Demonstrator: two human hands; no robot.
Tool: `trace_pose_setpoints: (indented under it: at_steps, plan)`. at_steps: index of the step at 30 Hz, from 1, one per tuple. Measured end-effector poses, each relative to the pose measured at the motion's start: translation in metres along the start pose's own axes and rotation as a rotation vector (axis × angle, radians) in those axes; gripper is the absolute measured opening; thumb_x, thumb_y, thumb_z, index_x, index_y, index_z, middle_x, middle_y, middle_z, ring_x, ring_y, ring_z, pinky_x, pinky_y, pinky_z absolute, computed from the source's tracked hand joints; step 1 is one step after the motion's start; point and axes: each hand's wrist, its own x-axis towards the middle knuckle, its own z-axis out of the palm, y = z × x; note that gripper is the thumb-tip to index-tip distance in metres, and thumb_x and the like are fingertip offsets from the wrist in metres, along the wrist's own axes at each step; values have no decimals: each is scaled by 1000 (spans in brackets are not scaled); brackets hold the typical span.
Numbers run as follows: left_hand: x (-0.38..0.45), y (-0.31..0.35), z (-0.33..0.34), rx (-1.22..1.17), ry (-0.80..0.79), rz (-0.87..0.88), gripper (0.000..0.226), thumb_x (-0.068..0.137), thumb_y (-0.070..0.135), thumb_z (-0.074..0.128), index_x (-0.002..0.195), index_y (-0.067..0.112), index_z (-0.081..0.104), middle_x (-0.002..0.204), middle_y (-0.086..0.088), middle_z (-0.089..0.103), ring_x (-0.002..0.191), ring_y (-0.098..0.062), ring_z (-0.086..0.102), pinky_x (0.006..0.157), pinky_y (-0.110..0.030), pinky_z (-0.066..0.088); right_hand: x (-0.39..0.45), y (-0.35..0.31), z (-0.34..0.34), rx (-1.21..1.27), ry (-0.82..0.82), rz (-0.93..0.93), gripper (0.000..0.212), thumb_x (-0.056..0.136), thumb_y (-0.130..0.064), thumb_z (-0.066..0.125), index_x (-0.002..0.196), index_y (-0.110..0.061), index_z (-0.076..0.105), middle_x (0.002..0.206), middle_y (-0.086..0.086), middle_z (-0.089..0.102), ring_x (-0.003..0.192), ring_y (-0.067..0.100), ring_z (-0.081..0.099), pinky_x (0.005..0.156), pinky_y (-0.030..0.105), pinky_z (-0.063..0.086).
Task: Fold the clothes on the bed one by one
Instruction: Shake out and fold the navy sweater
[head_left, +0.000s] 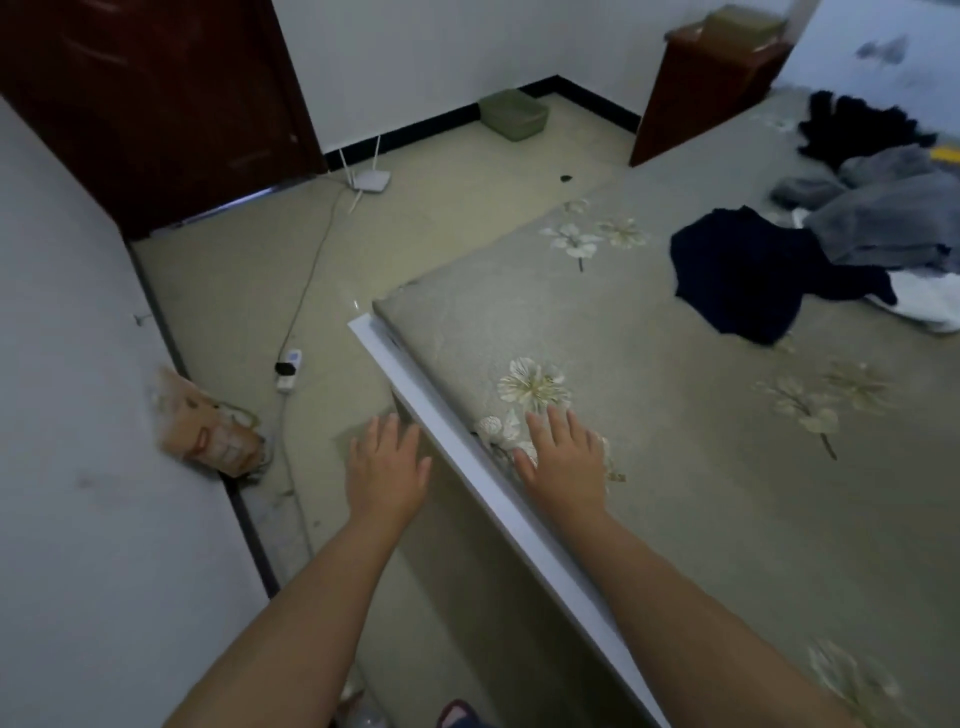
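No brand, label or writing can be read anywhere in the head view; the paper bag (208, 431) leaning on the wall at the left shows only a printed picture, too blurred to make out.

The clothes (831, 234) lie in a loose heap on the far right part of the bed (675, 467) — a dark navy piece (743, 275) nearest the hands, grey pieces (893, 218) over it, something white (924, 306) under the edge, and a black piece (857, 130) farther back. The heap is well apart from both hands; no finger touches any garment.

The left hand (387, 467) is stretched forward beyond the bed's white edge rail (467, 467), over the floor side, fingers straight and slightly spread, holding nothing. The right hand (566, 462) is palm-down over the flowered bedcover near the corner of the bed, fingers also straight and relaxed, grasping nothing; whether it rests on the cover or hangs just above it I cannot tell.

On the floor beyond the bed are a white router (371, 179) with its cable, a power strip (288, 369), a green box (514, 114) by the wall, and a dark wooden door (156, 104) — a brown cabinet (711, 88) stands at the bed's far end.
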Motion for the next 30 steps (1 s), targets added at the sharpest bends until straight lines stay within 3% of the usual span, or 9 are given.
trace_pose_setpoints:
  at_steps: [12, 17, 24, 30]
  plan:
    - [187, -62, -59, -22, 84, 30, 50, 99, 37, 29, 146, 21, 22, 155, -2, 15, 143, -22, 6, 114, -38, 10, 188, -66, -4, -11, 14, 3, 54, 98, -42, 29, 146, -18, 22, 154, 9, 19, 143, 26, 14, 114, 38, 12]
    - [264, -98, -87, -12, 64, -55, 49, 99, 36, 30, 145, 21, 23, 155, -2, 15, 143, -22, 8, 114, -37, 9, 294, -119, -13, -16, -12, -91, 55, 98, -43, 25, 146, -18, 20, 154, 9, 18, 143, 26, 12, 115, 39, 10]
    - [369, -185, -109, 3, 55, -177, 49, 98, 37, 29, 145, 23, 23, 155, 0, 14, 143, -21, 7, 114, -37, 10, 422, -210, 3, -50, -96, -244, 55, 98, -43, 25, 147, -19, 17, 155, 8, 13, 143, 25, 10, 114, 39, 10]
    - [494, -285, -125, 39, 51, -176, 49, 98, 37, 29, 145, 23, 23, 155, 0, 13, 143, -22, 5, 114, -38, 10, 540, -285, 34, -79, -110, -215, 55, 97, -43, 27, 146, -19, 20, 155, 7, 14, 143, 24, 11, 114, 36, 12]
